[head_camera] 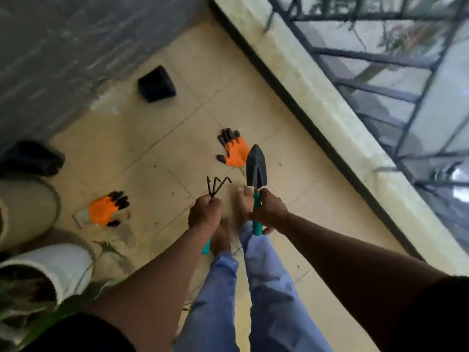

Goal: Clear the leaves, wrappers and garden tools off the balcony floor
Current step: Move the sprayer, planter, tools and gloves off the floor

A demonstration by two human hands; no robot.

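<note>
My left hand (205, 212) is curled tight around the small hand rake (215, 185), its dark prongs sticking up above my knuckles and the teal handle end poking out below my wrist. My right hand (269, 210) grips the teal handle of the trowel (255, 168), fingers wrapped round it, the dark blade pointing up and away from me. Both tools are off the floor, held just above my bare feet and blue trouser legs. On the tiled balcony floor (157, 153) lie two orange gloves with black fingertips: one glove (234, 148) just beyond the trowel blade, the other glove (107, 208) off to my left, near the pots. A white pot (63, 268) with greenery stands at my lower left beside a beige one. Further off, a black square pot (156, 85) sits near the grey wall, and the ledge with railing runs along my right
</note>
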